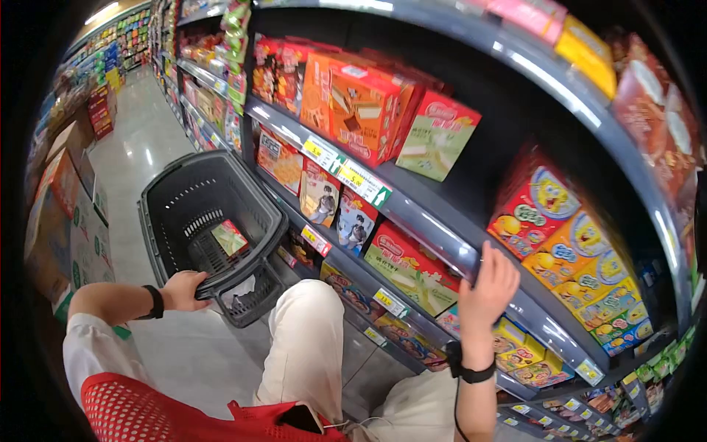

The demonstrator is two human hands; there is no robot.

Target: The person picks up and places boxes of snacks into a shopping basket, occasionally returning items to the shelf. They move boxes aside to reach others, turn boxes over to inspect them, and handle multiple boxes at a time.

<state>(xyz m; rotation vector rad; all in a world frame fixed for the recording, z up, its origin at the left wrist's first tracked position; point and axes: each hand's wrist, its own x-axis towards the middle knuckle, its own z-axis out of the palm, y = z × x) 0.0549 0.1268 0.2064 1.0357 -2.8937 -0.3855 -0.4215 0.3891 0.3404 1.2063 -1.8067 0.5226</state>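
Observation:
My left hand (pixel 184 291) is closed on the near edge of a black shopping basket (pixel 158 221), which stands tilted in the aisle. Inside the basket lies one small green and red box (pixel 230 237). On the other side, my right hand (pixel 492 286) is at the front edge of the shelf (pixel 434 228), fingers stretched upward with nothing held. Just beyond its fingertips stands a stack of red, orange and yellow cartoon-printed boxes (pixel 567 236). A pale green box (pixel 438 136) stands on the same shelf, left of that stack, beside orange boxes (pixel 364 110).
Lower shelves carry more boxes, including a large green and red one (pixel 409 269), with price tags (pixel 390 302) along the edges. Cardboard cartons (pixel 66 191) line the left side of the aisle floor (pixel 140 147). My bent knee (pixel 305 324) is between basket and shelves.

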